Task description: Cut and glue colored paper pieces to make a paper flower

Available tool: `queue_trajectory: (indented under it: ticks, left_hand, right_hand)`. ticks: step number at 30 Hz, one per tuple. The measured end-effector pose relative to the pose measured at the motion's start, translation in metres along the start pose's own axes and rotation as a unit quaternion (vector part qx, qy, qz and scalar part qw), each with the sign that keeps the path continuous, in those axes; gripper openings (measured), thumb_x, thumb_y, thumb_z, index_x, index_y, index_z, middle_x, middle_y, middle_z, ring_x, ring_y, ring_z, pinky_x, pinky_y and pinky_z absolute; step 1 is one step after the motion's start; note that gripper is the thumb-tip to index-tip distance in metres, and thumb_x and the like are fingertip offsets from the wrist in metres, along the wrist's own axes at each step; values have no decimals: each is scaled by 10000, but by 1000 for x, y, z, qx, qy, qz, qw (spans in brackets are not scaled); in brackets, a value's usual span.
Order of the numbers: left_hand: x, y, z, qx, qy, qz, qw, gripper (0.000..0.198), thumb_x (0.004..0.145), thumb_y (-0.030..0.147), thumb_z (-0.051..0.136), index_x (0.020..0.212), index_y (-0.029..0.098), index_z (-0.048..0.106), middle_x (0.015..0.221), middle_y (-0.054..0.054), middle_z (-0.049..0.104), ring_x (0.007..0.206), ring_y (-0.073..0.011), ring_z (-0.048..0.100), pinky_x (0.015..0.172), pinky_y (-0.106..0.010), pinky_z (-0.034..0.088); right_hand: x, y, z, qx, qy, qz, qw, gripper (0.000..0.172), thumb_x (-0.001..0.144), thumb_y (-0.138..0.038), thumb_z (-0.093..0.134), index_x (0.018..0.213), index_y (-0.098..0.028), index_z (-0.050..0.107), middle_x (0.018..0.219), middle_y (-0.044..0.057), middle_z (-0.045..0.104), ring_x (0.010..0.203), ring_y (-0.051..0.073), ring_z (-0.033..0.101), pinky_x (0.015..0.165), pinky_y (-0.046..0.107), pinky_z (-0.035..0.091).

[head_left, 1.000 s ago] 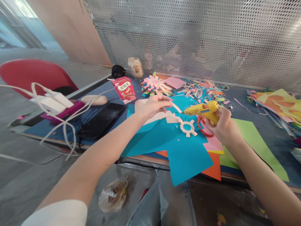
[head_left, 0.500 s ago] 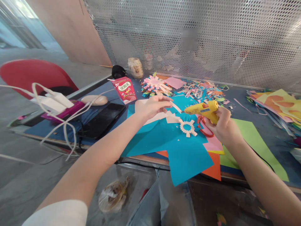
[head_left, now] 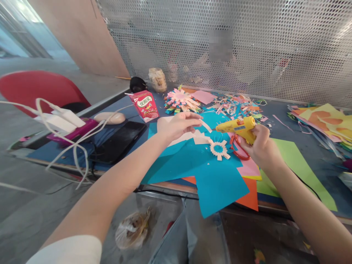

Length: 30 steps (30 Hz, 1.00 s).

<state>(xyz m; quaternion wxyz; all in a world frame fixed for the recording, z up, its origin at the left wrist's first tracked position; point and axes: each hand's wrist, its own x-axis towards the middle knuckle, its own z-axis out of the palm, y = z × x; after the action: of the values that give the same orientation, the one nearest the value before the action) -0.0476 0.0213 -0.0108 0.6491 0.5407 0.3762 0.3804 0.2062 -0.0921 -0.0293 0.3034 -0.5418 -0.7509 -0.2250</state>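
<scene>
My left hand [head_left: 181,126] pinches one end of a pale pink paper strip [head_left: 206,126], holding it above the blue paper [head_left: 176,161]. In my right hand [head_left: 262,146] is a yellow glue gun [head_left: 239,127], its tip pointing left close to the strip's free end. Whether the tip touches the strip I cannot tell. Below them a pale pink fringed paper ring [head_left: 220,150] lies on the blue sheets. Red-handled scissors [head_left: 234,148] lie beside it, partly hidden by my right hand. A pale pink paper piece [head_left: 202,137] rests under my left fingers.
A layered paper flower [head_left: 183,99], a heap of paper scraps [head_left: 239,106] and a red drink carton [head_left: 145,106] stand behind. To the left are a black phone [head_left: 121,141] and a purple power strip [head_left: 74,130] with white cables. Green paper [head_left: 299,168] lies right.
Almost nothing differs. Both hands keep the strip and the glue gun in nearly the same place, while the view shifts very slightly.
</scene>
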Motion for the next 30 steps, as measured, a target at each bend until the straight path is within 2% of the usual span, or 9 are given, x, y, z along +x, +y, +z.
queue_trajectory:
  ticks: [5,9,13,16,21,23,25,27,30]
  left_hand:
    - [-1,1,0,9,2,3,1000,105,733,113,662,832,142,643,722,-18,647,626,-81,583,533,-209,420]
    - [-1,2,1,10,7,-3,1000,93,739,105,656,824,141,643,730,-23,649,633,-82,585,535,-212,411]
    - [0,1,0,9,0,3,1000,112,728,108,671,830,142,638,740,-23,653,647,-86,593,543,-216,412]
    - [1,-1,-2,9,-8,13,1000,144,720,121,688,852,140,633,748,-20,655,650,-83,598,555,-214,426]
    - [3,-3,-4,7,-10,26,1000,163,706,124,701,851,135,628,754,-20,658,654,-85,612,558,-208,447]
    - [4,-4,-5,0,-3,38,999,177,695,137,715,847,137,626,762,-18,658,675,-94,624,558,-206,454]
    - [6,-4,-6,-13,6,49,999,191,689,146,723,850,141,620,780,-16,659,701,-104,640,560,-204,460]
    - [7,-5,-6,-28,10,56,998,197,693,141,719,858,143,612,805,-19,666,723,-115,655,558,-201,466]
    - [9,-6,-6,-47,8,60,997,188,702,114,698,863,144,607,823,-23,674,741,-123,668,553,-193,469]
  right_hand:
    - [1,-1,-1,25,2,-11,1000,331,872,-340,498,1080,-157,318,864,177,670,707,283,690,439,300,460]
    - [2,-1,-1,48,4,16,999,335,851,-361,520,1055,-171,335,849,157,666,704,279,686,438,302,453]
    - [4,-2,-2,68,4,100,993,400,791,-385,573,1040,-202,320,883,137,651,757,288,684,481,333,492]
    - [8,-7,-6,93,28,177,979,493,707,-408,654,1011,-227,311,945,118,617,801,271,677,527,341,527]
    - [16,-9,-12,105,64,229,966,528,619,-415,706,932,-247,316,911,78,578,761,237,656,531,331,522]
    - [18,4,-9,92,70,261,958,515,611,-401,696,924,-240,320,892,75,586,713,230,648,541,343,514]
    - [18,27,-3,48,68,314,946,498,604,-388,680,929,-229,337,836,62,599,693,242,641,551,361,505]
    - [13,56,5,-24,6,396,918,502,611,-418,665,961,-208,373,755,57,599,602,248,617,485,363,471]
    - [1,96,12,-49,-7,396,917,614,583,-406,686,1046,-113,409,717,147,609,599,326,610,476,423,449]
